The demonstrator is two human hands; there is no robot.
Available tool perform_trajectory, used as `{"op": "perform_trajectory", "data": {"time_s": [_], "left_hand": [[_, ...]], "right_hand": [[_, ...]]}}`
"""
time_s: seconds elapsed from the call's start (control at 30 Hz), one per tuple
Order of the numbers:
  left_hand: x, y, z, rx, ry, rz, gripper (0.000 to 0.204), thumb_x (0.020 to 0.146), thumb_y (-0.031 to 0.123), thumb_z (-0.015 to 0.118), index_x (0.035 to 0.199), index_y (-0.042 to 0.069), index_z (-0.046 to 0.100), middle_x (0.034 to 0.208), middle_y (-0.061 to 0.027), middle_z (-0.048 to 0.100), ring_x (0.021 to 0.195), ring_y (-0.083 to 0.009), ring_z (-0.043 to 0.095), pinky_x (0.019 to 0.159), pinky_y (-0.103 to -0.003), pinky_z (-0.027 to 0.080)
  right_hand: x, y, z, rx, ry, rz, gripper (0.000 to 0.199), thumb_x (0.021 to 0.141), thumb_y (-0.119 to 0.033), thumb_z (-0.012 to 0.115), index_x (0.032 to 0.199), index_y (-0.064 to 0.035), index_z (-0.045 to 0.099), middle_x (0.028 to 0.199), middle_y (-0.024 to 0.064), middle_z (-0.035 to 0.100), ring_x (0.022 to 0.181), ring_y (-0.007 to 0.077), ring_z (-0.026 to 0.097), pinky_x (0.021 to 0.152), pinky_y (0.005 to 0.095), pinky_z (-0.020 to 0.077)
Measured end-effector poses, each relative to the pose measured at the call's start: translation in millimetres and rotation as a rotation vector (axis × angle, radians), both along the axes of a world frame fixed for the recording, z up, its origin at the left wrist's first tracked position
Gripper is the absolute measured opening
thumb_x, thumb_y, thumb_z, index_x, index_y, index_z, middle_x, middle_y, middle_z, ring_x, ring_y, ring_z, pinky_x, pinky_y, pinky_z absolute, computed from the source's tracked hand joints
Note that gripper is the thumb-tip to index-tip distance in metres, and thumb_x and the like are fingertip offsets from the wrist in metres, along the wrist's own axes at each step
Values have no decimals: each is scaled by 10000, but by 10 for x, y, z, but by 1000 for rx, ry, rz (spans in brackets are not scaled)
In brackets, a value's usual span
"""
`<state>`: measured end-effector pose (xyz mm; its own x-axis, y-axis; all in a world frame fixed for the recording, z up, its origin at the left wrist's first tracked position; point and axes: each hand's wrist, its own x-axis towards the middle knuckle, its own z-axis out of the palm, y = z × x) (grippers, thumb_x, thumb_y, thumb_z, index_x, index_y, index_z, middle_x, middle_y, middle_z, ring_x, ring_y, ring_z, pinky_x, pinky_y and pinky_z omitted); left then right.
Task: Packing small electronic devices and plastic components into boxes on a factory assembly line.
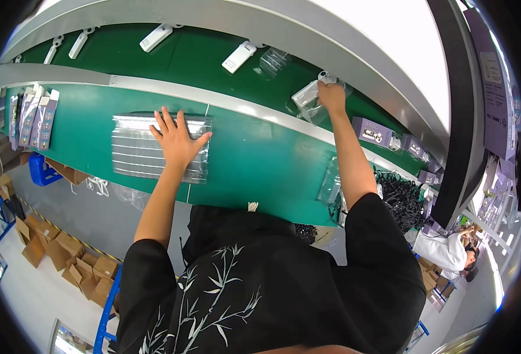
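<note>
My left hand (176,141) lies flat with its fingers spread on a stack of clear plastic blister trays (139,147) on the green table. Out to the right, my right hand (332,95) reaches over the metal rail to the green belt. Its fingers are closed at the edge of a clear plastic tray (314,113). A white handheld device (305,94) with a round end lies at that tray, beside my fingertips; whether it sits fully inside I cannot tell. Farther left on the belt are another white device (239,57) and a loose clear tray (273,61).
More white devices (156,38) lie along the belt. Purple-and-white boxes (43,121) stand at the table's left end. To the right are a purple box (372,132) on the belt and a heap of black cords (399,197). A metal rail (248,108) divides belt from table.
</note>
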<state>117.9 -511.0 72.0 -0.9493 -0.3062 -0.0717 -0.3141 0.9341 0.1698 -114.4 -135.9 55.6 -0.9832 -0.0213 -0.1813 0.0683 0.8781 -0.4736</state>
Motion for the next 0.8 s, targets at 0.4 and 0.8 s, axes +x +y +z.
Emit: {"op": "perform_trajectory", "data": {"time_s": [0.4,0.8], "left_hand": [[-167,884,2615,792,359,-810,344,773,159,734,1075,5,677,1145,-238,656,1037,-401,650,878,-399,537],[-2659,4368,4964,230,226,-647,672,819,560,633,1271,63,609,1290,-240,572,1271,-430,431,1056,-460,358]], "right_hand": [[-974,1199,-362,-42,1,280,428,803,-444,658,951,-43,682,864,136,670,848,270,635,826,418,495],[1129,655,621,264,303,532,502,627,-354,742,1027,-66,648,1027,128,638,1056,302,541,920,445,407]]}}
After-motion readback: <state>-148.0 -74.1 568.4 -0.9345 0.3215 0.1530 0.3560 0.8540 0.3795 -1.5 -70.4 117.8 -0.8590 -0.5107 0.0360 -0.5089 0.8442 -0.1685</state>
